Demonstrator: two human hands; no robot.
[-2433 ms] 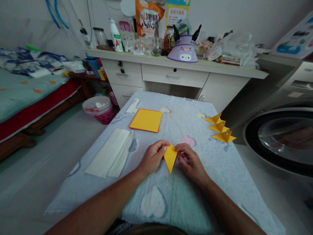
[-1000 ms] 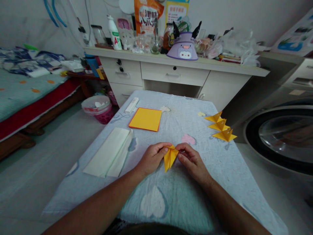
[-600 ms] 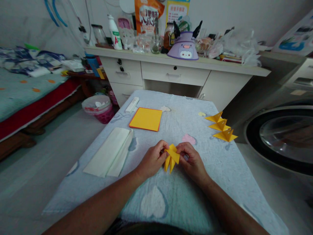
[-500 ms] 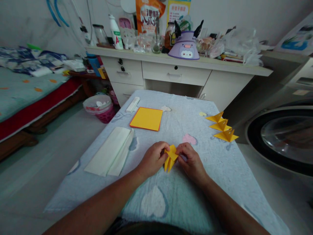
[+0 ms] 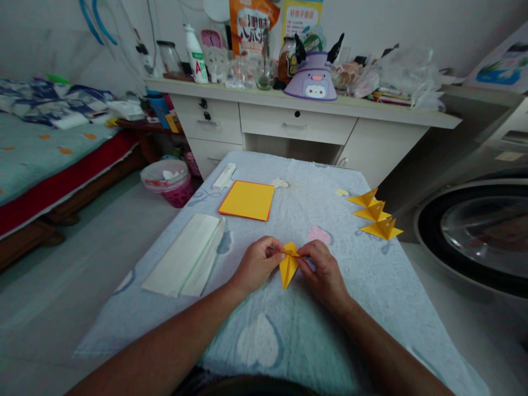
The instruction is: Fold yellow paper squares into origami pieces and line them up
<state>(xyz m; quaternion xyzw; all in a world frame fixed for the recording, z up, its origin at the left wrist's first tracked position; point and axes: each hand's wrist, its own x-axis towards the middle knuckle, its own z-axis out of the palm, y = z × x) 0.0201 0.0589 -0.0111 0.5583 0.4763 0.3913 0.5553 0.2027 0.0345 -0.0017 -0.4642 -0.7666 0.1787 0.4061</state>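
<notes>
A folded yellow paper piece (image 5: pixel 288 267) sits in the middle of the cloth-covered table (image 5: pixel 289 330), its point toward me. My left hand (image 5: pixel 258 265) pinches its left upper edge with closed fingers. My right hand (image 5: pixel 324 270) pinches the right upper edge, fingers closed too. A small flap stands up at the top between my fingertips. Three finished yellow folded pieces (image 5: pixel 374 213) lie in a row at the table's right edge. A stack of yellow square sheets (image 5: pixel 247 200) lies farther back, left of centre.
Folded white paper (image 5: pixel 186 262) lies at the left of the table, a small white box (image 5: pixel 224 176) at the far left corner. Behind stands a cluttered desk (image 5: pixel 305 113). A pink bin (image 5: pixel 167 182) and a bed (image 5: pixel 45 159) are left, a washing machine (image 5: pixel 474 231) right.
The flat triangle was folded narrower between my hands; flaps opened and fanned out, then were pressed together again. Both hands stayed at the same spot on the table.
</notes>
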